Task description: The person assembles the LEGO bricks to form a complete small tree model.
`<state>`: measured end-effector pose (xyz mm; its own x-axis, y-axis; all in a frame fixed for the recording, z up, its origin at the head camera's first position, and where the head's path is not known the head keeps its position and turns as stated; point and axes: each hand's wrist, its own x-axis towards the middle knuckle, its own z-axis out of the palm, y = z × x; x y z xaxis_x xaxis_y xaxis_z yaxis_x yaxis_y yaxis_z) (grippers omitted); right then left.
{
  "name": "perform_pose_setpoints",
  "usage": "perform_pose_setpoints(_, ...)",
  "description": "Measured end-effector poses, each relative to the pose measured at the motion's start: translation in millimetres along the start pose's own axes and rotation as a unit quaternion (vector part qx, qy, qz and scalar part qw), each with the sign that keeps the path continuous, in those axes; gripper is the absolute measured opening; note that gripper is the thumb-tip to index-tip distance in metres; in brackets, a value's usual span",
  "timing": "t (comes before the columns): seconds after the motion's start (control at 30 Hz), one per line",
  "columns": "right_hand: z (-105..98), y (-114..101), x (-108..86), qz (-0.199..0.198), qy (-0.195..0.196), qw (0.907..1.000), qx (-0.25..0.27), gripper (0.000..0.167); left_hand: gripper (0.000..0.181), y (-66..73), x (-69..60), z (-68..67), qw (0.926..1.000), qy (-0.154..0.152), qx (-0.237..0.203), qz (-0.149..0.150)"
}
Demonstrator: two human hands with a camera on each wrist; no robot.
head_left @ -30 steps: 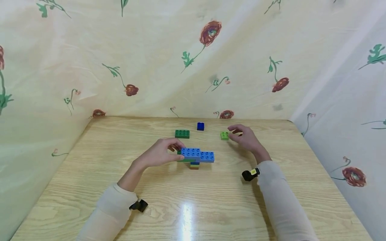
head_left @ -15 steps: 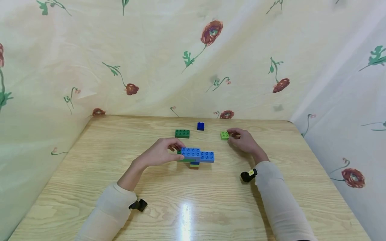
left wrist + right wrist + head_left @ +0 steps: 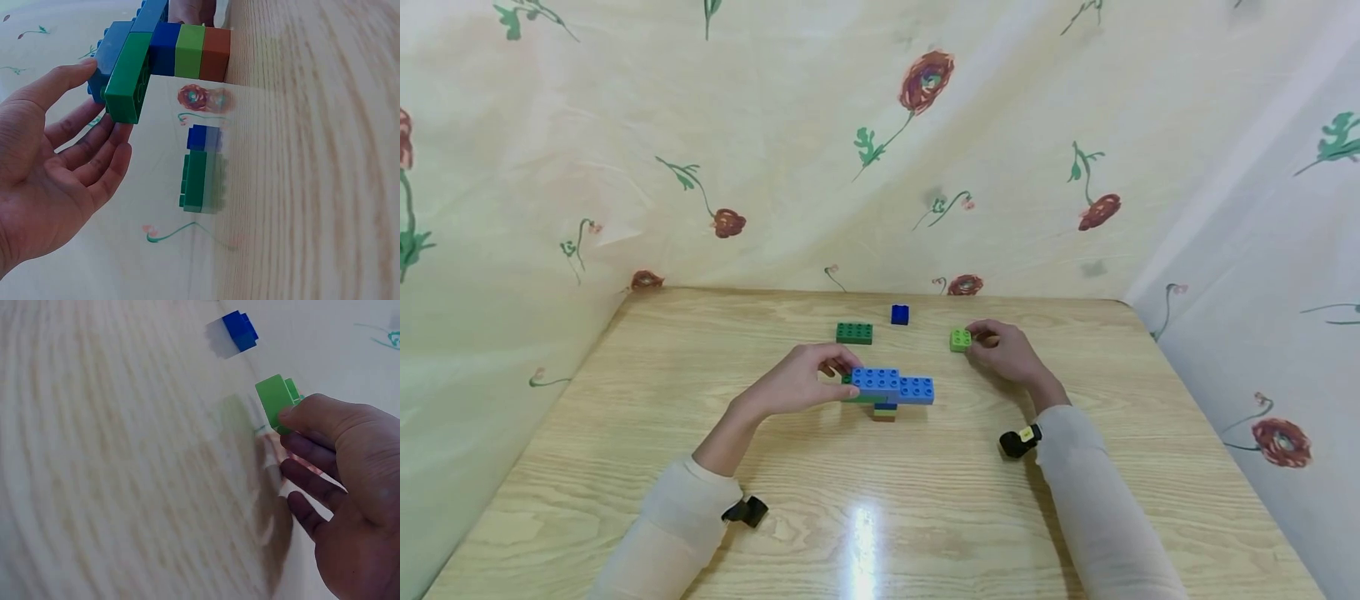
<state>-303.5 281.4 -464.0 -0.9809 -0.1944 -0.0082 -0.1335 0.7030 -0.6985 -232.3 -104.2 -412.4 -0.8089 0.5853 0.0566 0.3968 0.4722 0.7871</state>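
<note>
An upright stack of coloured plastic bricks [image 3: 877, 382] is pinched at its left overhang by thumb and fingers of the left hand [image 3: 793, 383], probably against tipping. Farther off to the right, a square lime-green plastic brick [image 3: 960, 340] is pinched by the right hand's [image 3: 1007, 353] thumb and fingertips, studs uncovered.

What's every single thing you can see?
Table: 1, pale wood, lower half of the head view
Flowered cloth: count unclear, cream, behind and beside the table
Brick stack: 1, blues, greens and brown, on the table
Long brick: 1, dark green, behind the brick stack
Square brick: 1, dark blue, right of the long brick
Lime brick: 1, light green, right of the square brick
Wrist devices: 2, black, left and right
Sleeves: 2, cream, left and right
Left hand: 1, holding the brick stack
Right hand: 1, pinching the lime brick
</note>
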Motion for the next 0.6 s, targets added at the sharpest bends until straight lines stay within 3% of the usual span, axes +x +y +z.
perform_pose_setpoints(0.6,3.2,-27.8,-29.1,-0.043,0.017,0.9989,0.007,0.038,0.033,1.5,-0.6,-0.1,1.0,0.0,-0.003,0.001)
